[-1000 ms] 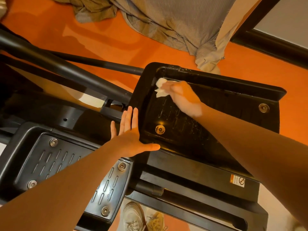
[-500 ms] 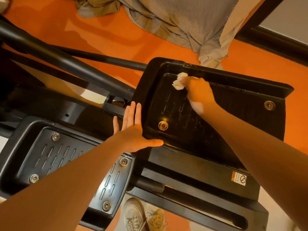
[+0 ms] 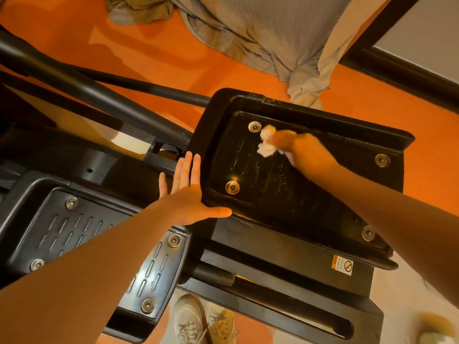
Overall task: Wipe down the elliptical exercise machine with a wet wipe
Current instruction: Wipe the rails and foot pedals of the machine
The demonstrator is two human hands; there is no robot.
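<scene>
The elliptical's black right foot pedal (image 3: 260, 184) fills the middle of the view, its ribbed surface shiny and streaked. My right hand (image 3: 305, 152) grips a crumpled white wet wipe (image 3: 266, 144) and presses it on the pedal's far part, beside a silver bolt (image 3: 254, 126). My left hand (image 3: 188, 192) lies flat with straight fingers against the pedal's left rim, thumb along its near edge. The left foot pedal (image 3: 82, 227) sits lower left, partly hidden by my left forearm.
Black frame tubes (image 3: 99, 93) run across the upper left. Grey cloth (image 3: 260, 33) lies on the orange floor (image 3: 173, 53) beyond the pedal. A pair of shoes (image 3: 203, 321) stands below the rear base bar (image 3: 285, 309). A dark door frame (image 3: 397, 70) is at the upper right.
My right hand has slid the wipe across the far part of the pedal, uncovering the far-left bolt. My left hand has kept its place on the rim.
</scene>
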